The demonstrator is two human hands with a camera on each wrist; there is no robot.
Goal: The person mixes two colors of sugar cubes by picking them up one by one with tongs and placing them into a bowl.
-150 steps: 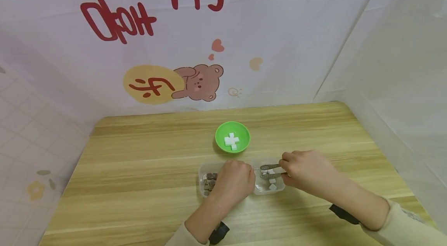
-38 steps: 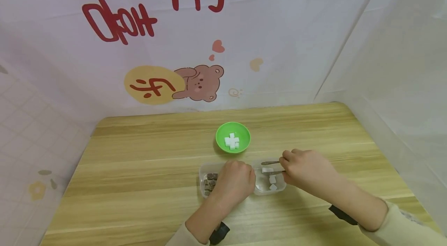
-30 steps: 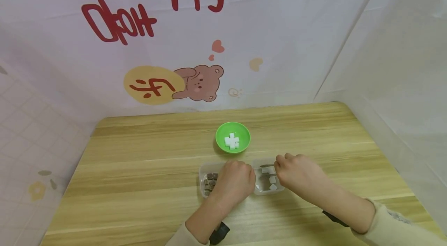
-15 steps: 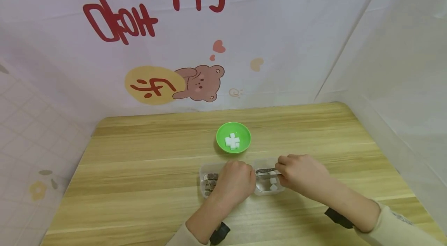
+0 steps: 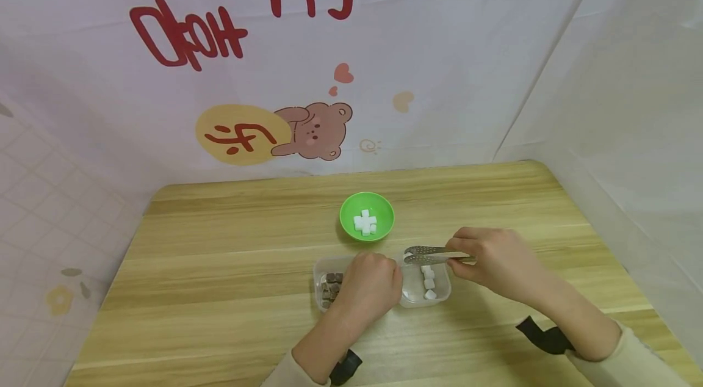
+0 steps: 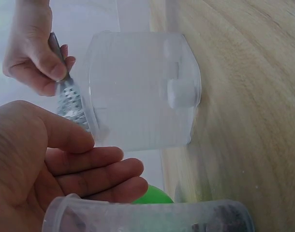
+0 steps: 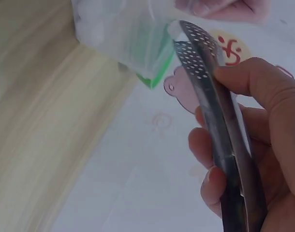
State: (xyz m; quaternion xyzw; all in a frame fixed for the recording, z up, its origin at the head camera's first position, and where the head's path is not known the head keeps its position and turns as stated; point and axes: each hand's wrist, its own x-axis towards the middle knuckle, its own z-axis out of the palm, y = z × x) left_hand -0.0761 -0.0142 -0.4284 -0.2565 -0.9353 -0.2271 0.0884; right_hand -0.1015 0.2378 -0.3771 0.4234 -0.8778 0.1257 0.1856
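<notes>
My right hand (image 5: pixel 494 262) holds perforated metal tongs (image 7: pixel 205 82) over the back of the right clear plastic box (image 5: pixel 412 300). A white cube (image 7: pixel 176 31), like a sugar cube, sits between the tong tips. White cubes (image 5: pixel 429 283) line that box's right side. Beside its left edge, my left hand (image 5: pixel 370 283) has curled fingers; in the left wrist view its thumb and index finger meet at the rim of the box (image 6: pixel 138 87), pinching there. Several white cubes lie in a green bowl (image 5: pixel 384 231) behind the boxes.
Left of my left hand stands another clear box (image 5: pixel 320 265) with several brown cubes (image 5: pixel 329 292), partly covered by that hand. The wooden table (image 5: pixel 230 289) meets a white printed cloth (image 5: pixel 439 69) at the back and pale cloth at both sides.
The bowl gained a white cube since five seconds ago. The tongs moved along the right box, then rose toward its back edge, gripping a white cube. My left hand stayed put.
</notes>
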